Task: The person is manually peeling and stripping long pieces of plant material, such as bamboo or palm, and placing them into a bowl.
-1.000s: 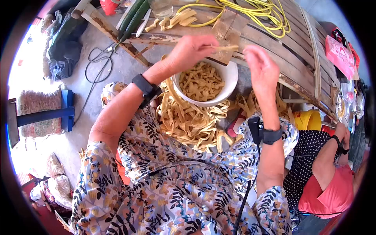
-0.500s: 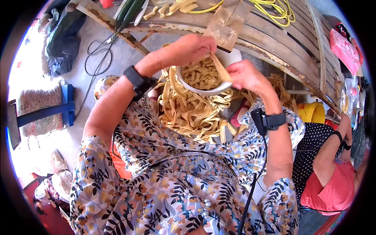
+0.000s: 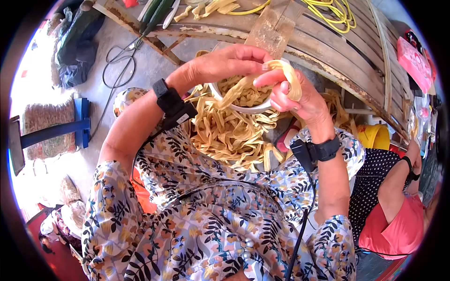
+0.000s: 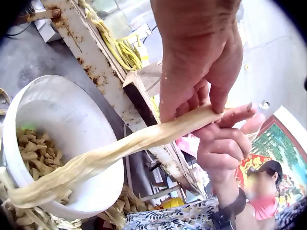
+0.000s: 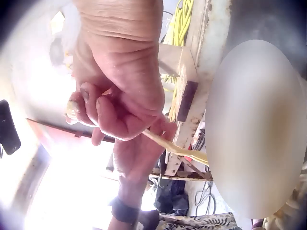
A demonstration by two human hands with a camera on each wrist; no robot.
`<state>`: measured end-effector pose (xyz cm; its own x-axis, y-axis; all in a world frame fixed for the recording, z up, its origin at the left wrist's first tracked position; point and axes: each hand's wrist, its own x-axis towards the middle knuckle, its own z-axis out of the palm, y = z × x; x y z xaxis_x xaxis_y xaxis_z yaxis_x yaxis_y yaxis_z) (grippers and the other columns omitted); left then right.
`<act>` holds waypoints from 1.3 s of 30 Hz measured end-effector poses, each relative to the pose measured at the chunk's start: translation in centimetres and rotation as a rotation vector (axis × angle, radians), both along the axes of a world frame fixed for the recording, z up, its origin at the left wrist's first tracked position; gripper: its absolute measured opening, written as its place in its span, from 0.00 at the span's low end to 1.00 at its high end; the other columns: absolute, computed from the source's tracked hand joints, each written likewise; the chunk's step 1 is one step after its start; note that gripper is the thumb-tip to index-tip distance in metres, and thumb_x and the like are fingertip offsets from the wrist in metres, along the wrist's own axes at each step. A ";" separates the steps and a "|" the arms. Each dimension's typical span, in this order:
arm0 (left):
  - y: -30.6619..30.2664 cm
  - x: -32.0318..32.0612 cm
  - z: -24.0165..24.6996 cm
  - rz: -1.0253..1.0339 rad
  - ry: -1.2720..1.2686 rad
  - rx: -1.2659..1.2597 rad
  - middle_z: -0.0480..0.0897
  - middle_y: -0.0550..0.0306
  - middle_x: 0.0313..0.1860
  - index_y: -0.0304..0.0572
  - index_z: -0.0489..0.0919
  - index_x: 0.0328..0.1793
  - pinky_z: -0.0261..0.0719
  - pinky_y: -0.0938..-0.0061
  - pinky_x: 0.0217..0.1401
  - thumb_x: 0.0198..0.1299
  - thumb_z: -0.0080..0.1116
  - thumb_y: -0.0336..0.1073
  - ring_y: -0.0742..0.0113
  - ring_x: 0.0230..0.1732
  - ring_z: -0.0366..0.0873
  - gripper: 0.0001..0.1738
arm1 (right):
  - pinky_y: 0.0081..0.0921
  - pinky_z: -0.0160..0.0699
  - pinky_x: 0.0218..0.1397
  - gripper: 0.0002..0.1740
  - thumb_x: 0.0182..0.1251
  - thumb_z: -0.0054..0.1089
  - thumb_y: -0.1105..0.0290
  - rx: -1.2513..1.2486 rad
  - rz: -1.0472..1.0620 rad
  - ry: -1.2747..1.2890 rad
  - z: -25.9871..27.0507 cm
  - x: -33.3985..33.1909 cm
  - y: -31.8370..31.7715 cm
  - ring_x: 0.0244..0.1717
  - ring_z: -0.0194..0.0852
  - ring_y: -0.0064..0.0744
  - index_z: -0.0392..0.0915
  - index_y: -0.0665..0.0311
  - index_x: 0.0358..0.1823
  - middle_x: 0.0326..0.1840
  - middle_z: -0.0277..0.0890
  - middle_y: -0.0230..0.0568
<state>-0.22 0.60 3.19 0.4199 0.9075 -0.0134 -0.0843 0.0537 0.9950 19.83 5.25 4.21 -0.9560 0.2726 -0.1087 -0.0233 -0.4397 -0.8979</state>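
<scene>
A long pale yellow strip (image 4: 120, 146) runs across the left wrist view, its lower end hanging over the white bucket (image 4: 91, 191). Above the bucket, the left hand (image 3: 227, 63) pinches the strip between thumb and fingers. Close beside it the right hand (image 3: 300, 96) grips another part, which loops over its fingers (image 3: 284, 96). The fingertips of both hands nearly meet. Short yellow pieces (image 4: 36, 153) lie in the bucket. In the right wrist view the right hand (image 5: 120, 81) has its fingers curled, and a thin length of strip (image 5: 177, 149) extends from it.
A pile of long strips (image 3: 229, 136) lies below the bucket. Beyond stands a slatted bench (image 3: 328, 68) with a wooden board (image 3: 269, 35), yellow cord (image 3: 335, 14) and dark green gourds (image 3: 154, 16). Another person (image 3: 393, 225) sits at the right, near a yellow bucket (image 3: 372, 136).
The strip stretched between the hands half a second ago is now looped over the right fingers, with a length hanging over the bucket. The hands have come together.
</scene>
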 end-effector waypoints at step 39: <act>0.7 3.8 -1.7 0.500 0.654 0.262 0.75 0.59 0.18 0.30 0.76 0.33 0.70 0.78 0.25 0.58 0.51 0.46 0.77 0.21 0.70 0.21 | 0.27 0.72 0.41 0.06 0.44 0.61 0.73 1.342 -0.820 -0.527 -3.5 -2.3 0.8 0.35 0.71 0.34 0.77 0.66 0.25 0.34 0.77 0.31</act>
